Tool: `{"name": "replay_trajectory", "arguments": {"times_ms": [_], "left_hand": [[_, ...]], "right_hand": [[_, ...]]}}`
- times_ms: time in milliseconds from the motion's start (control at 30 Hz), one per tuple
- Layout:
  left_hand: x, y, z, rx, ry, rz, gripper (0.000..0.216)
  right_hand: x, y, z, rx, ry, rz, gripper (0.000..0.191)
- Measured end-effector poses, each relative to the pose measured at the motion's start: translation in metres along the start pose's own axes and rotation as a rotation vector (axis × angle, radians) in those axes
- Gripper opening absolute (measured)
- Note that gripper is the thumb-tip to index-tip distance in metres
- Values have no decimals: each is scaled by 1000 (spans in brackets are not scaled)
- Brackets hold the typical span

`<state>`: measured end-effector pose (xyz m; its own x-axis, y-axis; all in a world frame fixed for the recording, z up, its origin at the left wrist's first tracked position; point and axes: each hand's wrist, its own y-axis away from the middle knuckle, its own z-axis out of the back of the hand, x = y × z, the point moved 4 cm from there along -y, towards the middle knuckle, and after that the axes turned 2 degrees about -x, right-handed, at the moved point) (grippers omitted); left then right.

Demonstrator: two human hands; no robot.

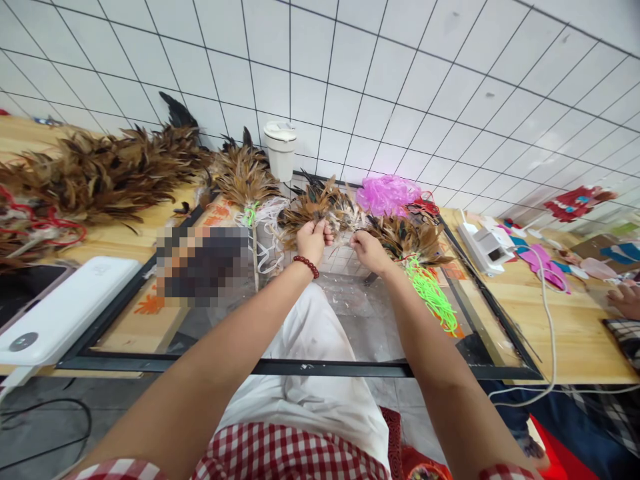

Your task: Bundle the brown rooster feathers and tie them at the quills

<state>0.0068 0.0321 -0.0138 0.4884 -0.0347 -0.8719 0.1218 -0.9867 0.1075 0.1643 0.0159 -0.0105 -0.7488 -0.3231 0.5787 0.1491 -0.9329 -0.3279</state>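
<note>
The left hand (311, 241), a beaded bracelet (307, 267) at its wrist, is at the near edge of the middle feather bundle (313, 203), fingers curled together; I cannot tell whether they are clamped on a feather. The right hand (371, 252) is just to its right, the two hands apart, its fingers bent in toward the thumb, and I cannot tell what, if anything, they pinch. The middle feather bundle lies toward the far side of a black frame (330, 368), with a white lidded tumbler (281, 152) at its far left and crumpled purple plastic (387, 195) at its far right. Left of it is a feather bundle on a stick (245, 175); right of it lies another brown feather bundle (413, 240), bright green cords (431, 295) on its near side
</note>
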Motion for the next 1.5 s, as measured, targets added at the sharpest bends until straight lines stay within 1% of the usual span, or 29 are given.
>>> {"name": "replay_trajectory", "arguments": {"times_ms": [67,100,167,233,333,433,500,667,800,900,967,1067,1133,1200,1267,1333,1367,1433,1500], "left_hand": [[0,0,0,-2,5,6,15],[0,0,0,1,6,10,15],[0,0,0,9,3,20,14],[1,1,-1,29,-11,47,13],[4,6,-5,111,-32,139,13],[7,11,-8,219,-34,239,11],[9,14,-10,273,-21,281,9],[11,15,-12,349,22,357,6],[10,15,-12,400,27,380,8],[10,17,-12,428,-4,378,9],[10,18,-12,414,-37,366,11],[7,16,-11,322,-33,290,12],[3,13,-10,243,15,211,12],[-1,9,-8,172,56,144,12],[-4,5,-5,99,74,95,13],[-5,2,-3,51,80,63,14],[-6,1,-2,37,80,55,15],[-5,1,-2,25,78,60,15],[-4,2,-2,21,72,71,16]], "right_hand": [[-6,-1,1,-79,-326,-152,9],[-9,-1,0,-99,-489,-236,15],[-9,0,-3,-93,-758,-367,28],[-4,1,-4,-55,-916,-428,36],[7,2,-4,-35,-979,-418,34],[15,1,-5,-70,-965,-342,29],[18,1,-6,-88,-973,-330,29],[22,1,-11,-92,-1041,-372,31],[21,1,-14,-110,-1052,-375,29],[17,0,-14,-126,-1001,-361,28],[13,-1,-13,-126,-945,-341,27],[6,-2,-8,-163,-770,-273,24],[1,-2,-4,-211,-570,-238,24],[-2,-1,-4,-233,-360,-239,25],[0,1,-7,-208,-179,-239,30],[7,4,-10,-172,-7,-197,33],[12,5,-12,-146,82,-168,32],[20,7,-14,-82,254,-122,23],[24,8,-13,-18,393,-113,21]]}}
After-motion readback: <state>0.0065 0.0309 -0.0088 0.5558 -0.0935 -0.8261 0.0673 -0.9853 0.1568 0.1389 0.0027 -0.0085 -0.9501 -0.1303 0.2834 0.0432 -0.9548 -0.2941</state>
